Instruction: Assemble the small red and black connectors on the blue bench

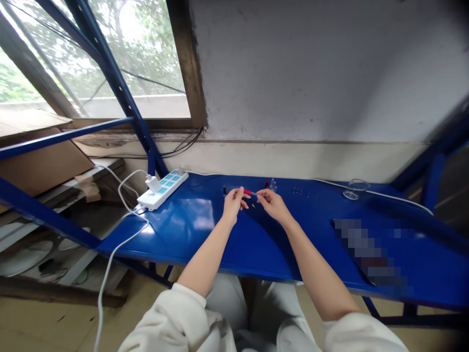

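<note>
My left hand [233, 204] pinches the red end of a slim pen-like tube [250, 192] above the blue table. The fingers of my right hand [271, 203] close on its pale, clear end, so both hands hold it between them. Just beyond my left hand a small black cylinder [224, 190] stands on the table. Behind my right hand are a small red piece [267, 184] and a few clear pieces [273, 185]. Farther right lie several tiny clear parts [297, 190].
A white power strip [163, 189] with a plug and cable sits at the left of the blue table [176, 239]. A clear round item [351, 194] lies at the back right near a white cable. A dark, pixelated flat item [370, 259] rests at right. Blue frame posts flank the table.
</note>
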Demonstrator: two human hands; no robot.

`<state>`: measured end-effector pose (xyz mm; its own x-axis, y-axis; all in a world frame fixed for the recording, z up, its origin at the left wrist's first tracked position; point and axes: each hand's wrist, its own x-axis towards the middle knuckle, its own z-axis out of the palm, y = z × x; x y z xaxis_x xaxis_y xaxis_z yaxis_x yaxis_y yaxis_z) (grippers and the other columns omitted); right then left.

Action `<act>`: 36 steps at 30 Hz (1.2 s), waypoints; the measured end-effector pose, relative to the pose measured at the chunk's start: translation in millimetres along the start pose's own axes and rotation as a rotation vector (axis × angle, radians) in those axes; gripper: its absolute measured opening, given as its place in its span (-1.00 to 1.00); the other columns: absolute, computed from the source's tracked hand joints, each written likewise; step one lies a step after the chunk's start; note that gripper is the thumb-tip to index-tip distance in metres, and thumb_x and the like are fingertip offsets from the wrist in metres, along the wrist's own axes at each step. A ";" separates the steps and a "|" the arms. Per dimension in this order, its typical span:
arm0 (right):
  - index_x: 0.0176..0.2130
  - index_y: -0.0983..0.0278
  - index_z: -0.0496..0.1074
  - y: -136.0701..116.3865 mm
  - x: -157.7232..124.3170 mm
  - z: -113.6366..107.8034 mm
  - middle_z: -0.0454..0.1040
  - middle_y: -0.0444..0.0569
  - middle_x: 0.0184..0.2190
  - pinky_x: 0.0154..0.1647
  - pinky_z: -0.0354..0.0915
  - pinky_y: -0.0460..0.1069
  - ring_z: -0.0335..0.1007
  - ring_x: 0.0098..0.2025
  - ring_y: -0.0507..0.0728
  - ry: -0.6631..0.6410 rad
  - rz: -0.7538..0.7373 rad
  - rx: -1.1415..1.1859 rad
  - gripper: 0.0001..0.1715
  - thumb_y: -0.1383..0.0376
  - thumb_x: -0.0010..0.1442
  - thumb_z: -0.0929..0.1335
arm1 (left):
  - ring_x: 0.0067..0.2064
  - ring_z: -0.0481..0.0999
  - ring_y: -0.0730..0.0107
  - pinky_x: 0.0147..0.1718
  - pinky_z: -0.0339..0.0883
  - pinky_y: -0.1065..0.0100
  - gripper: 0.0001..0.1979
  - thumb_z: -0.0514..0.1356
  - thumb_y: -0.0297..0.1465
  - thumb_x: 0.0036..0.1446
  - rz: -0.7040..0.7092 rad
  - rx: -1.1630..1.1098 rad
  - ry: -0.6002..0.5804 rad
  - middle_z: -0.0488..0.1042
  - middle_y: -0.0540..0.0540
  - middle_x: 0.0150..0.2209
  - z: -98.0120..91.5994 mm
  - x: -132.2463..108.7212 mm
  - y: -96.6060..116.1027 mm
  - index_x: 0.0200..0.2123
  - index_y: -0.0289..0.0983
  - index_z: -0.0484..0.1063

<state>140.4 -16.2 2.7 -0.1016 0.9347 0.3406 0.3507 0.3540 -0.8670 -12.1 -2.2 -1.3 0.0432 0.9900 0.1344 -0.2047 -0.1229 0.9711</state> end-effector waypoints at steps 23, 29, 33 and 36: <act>-0.47 0.28 0.34 26.7 3.6 -41.1 0.42 -0.06 -0.52 -0.50 0.11 -0.12 0.32 -0.46 0.05 0.015 0.412 -0.621 -0.88 0.28 -0.14 0.31 | -0.69 0.25 0.64 -0.68 0.11 0.52 -0.72 0.20 -0.23 -0.09 0.059 0.186 -0.056 0.38 0.02 -0.56 4.0 -0.9 -7.8 -0.41 -0.34 0.34; -0.41 0.26 0.35 37.5 4.7 -36.7 0.44 -0.05 -0.49 -0.51 0.10 -0.12 0.35 -0.42 0.07 0.149 0.426 -0.689 -0.85 0.28 -0.07 0.26 | -0.54 0.37 0.51 -0.52 0.24 0.45 -0.77 0.20 -0.27 -0.10 0.105 0.415 -0.124 0.39 -0.03 -0.57 15.8 8.2 -17.5 -0.45 -0.34 0.40; -0.36 0.26 0.37 41.1 5.1 -31.8 0.46 -0.02 -0.45 -0.50 0.11 -0.11 0.38 -0.37 0.10 0.152 0.447 -0.729 -0.80 0.24 -0.04 0.26 | -0.46 0.40 0.46 -0.43 0.24 0.42 -0.83 0.22 -0.32 -0.13 0.191 0.699 -0.157 0.44 -0.05 -0.50 30.5 19.9 -15.7 -0.47 -0.32 0.45; -0.32 0.25 0.39 41.0 5.6 -30.3 0.47 -0.01 -0.42 -0.48 0.12 -0.10 0.39 -0.34 0.11 0.144 0.461 -0.745 -0.76 0.21 -0.01 0.25 | -0.44 0.41 0.44 -0.42 0.24 0.42 -0.85 0.21 -0.34 -0.12 0.185 0.803 -0.158 0.46 -0.06 -0.48 41.4 28.9 -19.0 -0.45 -0.31 0.46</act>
<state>182.4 2.7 -19.9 0.3000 0.9485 0.1017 0.8478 -0.2162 -0.4843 33.5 25.9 -7.6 0.2264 0.9349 0.2734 0.5341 -0.3539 0.7678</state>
